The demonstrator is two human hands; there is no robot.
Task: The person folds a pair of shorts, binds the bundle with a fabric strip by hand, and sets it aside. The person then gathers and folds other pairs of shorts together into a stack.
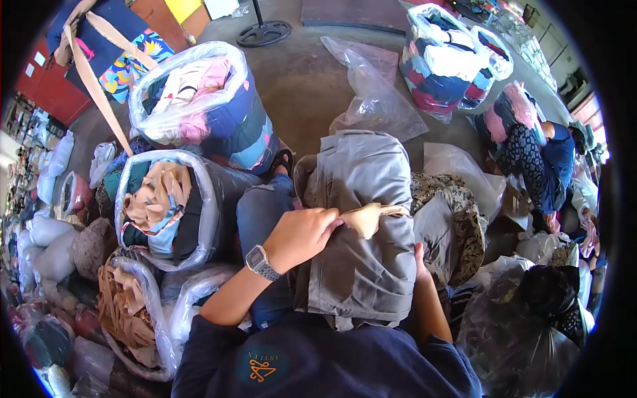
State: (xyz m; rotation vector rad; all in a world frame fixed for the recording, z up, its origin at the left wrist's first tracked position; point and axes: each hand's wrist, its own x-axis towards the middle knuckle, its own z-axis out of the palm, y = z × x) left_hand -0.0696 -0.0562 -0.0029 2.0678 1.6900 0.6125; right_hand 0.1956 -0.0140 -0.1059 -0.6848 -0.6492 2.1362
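Note:
A thick bundle of folded grey cloth [361,265] rests on my lap. Round its middle runs a tan strip [363,220], bunched at the top centre. My left hand [306,232], with a watch at the wrist, pinches the end of this strip between thumb and fingers. My right hand [422,268] presses against the right side of the bundle; only its thumb side shows and its other fingers are hidden.
Plastic-lined bags of clothes [212,113] stand to the left, others [441,66] at the back right. Camouflage cloth [468,229] lies right of the bundle. One person [557,159] sits at the right; another [99,33] stands at the upper left.

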